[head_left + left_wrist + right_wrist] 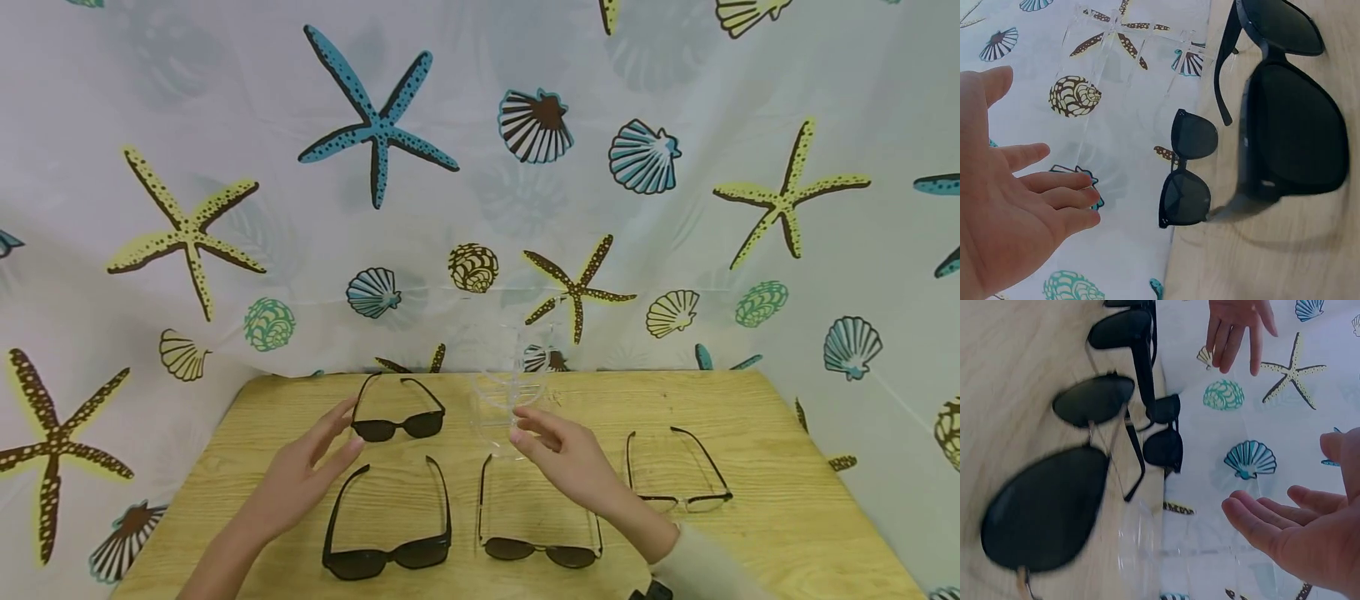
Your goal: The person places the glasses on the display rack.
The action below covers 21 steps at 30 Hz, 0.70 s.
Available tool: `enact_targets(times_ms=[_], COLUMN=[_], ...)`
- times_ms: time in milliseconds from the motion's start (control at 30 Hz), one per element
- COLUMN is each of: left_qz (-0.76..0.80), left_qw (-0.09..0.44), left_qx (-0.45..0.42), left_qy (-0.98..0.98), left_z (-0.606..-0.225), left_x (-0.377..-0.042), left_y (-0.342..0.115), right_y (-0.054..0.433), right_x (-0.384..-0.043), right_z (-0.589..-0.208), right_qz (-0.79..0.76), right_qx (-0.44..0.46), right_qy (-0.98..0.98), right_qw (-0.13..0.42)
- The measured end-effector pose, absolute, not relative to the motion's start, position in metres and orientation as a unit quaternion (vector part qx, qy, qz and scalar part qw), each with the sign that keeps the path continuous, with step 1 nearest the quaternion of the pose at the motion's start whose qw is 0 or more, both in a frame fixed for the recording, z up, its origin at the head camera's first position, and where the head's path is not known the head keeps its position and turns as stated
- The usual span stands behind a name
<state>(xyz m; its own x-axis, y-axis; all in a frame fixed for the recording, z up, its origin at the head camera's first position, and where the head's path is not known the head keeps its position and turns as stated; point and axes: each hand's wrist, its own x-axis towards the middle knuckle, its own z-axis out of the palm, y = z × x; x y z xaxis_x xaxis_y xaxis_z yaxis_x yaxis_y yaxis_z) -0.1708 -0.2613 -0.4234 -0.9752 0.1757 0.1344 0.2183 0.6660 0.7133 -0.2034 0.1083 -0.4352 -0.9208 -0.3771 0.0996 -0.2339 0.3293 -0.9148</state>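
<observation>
My left hand (303, 471), fingers extended and spread, is beside the left temple of the back-left black sunglasses (377, 430). In the left wrist view, the palm of that hand (1016, 212) holds nothing, and a gap separates it from those sunglasses (1188, 197). My right hand (573, 462) hovers above the table in front of a clear plastic display stand (512, 379). Its fingers are loosely bent around nothing in the right wrist view. Below the hands lie larger black sunglasses (357, 564) and thin-framed aviator sunglasses (510, 548), temples unfolded towards the back.
Clear-lensed eyeglasses (729, 497) with dark upper rims lie at the right of the wooden table (787, 533). A white cloth (450, 208) printed with starfish and shells hangs behind and around the table. A small black object (651, 592) shows at the bottom edge.
</observation>
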Motion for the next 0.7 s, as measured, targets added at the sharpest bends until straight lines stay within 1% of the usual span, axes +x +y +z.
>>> enact_targets(times_ms=[200, 333, 600, 700], left_qz=[-0.405, -0.399, -0.374, -0.366], left_qw=[0.013, 0.02, 0.056, 0.042], left_qx=[-0.061, -0.038, 0.007, 0.023], left_qy=[-0.912, -0.916, -0.926, -0.929], left_z=[-0.433, -0.443, -0.46, -0.465], left_x=[-0.163, -0.156, -0.14, -0.136], left_y=[-0.27, -0.274, -0.279, -0.281], right_y=[0.088, 0.075, 0.054, 0.05], right_x=[-0.196, -0.191, -0.182, -0.179], right_z=[-0.441, -0.448, -0.464, -0.467], right_qz=[-0.578, -0.584, -0.57, -0.56], right_qx=[-0.185, -0.192, -0.212, -0.213], right_qy=[0.788, 0.779, 0.779, 0.784], right_qw=[0.1, 0.12, 0.152, 0.161])
